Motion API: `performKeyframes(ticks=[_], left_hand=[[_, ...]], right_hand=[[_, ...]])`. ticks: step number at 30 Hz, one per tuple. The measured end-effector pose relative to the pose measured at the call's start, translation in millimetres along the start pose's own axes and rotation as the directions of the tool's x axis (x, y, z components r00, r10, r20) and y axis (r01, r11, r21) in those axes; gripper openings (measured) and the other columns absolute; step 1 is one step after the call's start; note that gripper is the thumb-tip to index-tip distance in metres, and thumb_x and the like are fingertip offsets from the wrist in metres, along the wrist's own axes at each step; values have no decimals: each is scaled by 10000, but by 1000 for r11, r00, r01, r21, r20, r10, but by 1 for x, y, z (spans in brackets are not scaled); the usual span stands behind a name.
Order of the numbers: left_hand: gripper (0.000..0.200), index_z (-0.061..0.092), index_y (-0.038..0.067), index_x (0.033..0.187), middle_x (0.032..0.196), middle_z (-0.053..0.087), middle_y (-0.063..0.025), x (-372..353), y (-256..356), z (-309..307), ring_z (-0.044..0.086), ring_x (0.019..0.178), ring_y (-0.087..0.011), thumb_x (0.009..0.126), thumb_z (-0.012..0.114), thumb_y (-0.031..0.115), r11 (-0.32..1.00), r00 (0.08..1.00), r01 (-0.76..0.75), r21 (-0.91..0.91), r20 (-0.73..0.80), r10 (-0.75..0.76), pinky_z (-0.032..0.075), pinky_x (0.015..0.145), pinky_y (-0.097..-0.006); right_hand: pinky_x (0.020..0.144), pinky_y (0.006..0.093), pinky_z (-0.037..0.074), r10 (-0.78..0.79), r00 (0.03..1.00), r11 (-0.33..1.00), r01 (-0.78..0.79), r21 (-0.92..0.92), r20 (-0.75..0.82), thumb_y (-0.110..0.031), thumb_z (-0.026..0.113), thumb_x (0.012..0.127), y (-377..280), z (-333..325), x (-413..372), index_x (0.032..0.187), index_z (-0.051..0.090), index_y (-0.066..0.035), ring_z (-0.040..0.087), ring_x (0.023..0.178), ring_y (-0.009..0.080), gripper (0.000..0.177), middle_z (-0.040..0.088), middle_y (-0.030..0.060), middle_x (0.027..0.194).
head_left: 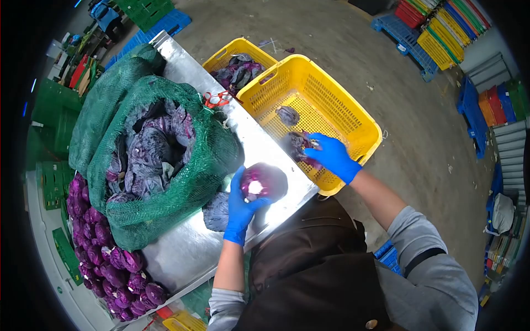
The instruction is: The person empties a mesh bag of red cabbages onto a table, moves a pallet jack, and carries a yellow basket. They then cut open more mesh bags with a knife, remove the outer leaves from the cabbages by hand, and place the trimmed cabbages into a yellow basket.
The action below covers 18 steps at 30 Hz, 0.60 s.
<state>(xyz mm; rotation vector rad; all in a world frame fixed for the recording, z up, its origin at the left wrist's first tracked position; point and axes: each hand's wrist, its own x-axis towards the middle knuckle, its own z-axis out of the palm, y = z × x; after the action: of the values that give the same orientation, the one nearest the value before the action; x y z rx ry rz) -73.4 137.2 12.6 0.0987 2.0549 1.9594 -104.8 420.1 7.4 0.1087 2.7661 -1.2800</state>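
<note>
While the left hand [241, 207] in its blue glove has its fingers wrapped around a red cabbage [265, 182], cut stem end facing up, the head sits just above the edge of the steel table [182, 248] – right in front of the person's body. The right hand [331, 154], also gloved, is stretched out over the big yellow crate [326, 107] next to the table, fingers closed on a bunch of dark outer leaves [298, 146]. One loose leaf [287, 115] already lies on the crate floor. A second yellow crate [223, 57] behind it holds a pile of the same purple leaves. On the table, a green net sack [187, 182] is slumped open and full of cabbages, touching the table edge near the left hand, with another loose leaf [216, 212] lying just beside that wrist. Red-handled scissors [217, 99] rest on the table near the far crate – well apart from both hands. A long heap of cabbage heads [105, 265] runs along the table's left side.
</note>
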Motion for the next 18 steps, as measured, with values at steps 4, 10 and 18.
performKeyframes(ticks=[4, 10, 18], left_hand=[[934, 273, 64, 1352, 1342, 344, -91, 6, 5, 6, 387, 1202, -240, 575, 780, 171, 994, 996, -13, 110, -87, 23, 395, 951, -386], [921, 189, -11, 1344, 1311, 324, -151, 9, 6, 46, 396, 1169, -235, 630, 757, 114, 999, 978, -18, -31, -210, 12, 393, 938, -328], [864, 240, -30, 1296, 1201, 422, -132, 6, -12, 15, 482, 1049, -212, 614, 763, 57, 976, 923, 118, -183, -342, -176, 430, 888, -307]], right_hand=[[746, 316, 483, -231, 966, 924, 180, 338, 117, -286, 659, 762, -58, 30, 2, 1093, 583, -83, 616, 821, 239, 395, 614, 125, 967], [689, 320, 482, -224, 956, 966, 193, 173, 187, -268, 657, 759, -71, 28, -3, 957, 633, -104, 619, 759, 242, 257, 625, 114, 851], [653, 386, 477, 329, 933, 939, -307, -153, 147, -340, 519, 826, 15, 23, 2, 944, 573, -108, 611, 741, 284, 266, 619, 110, 810]])
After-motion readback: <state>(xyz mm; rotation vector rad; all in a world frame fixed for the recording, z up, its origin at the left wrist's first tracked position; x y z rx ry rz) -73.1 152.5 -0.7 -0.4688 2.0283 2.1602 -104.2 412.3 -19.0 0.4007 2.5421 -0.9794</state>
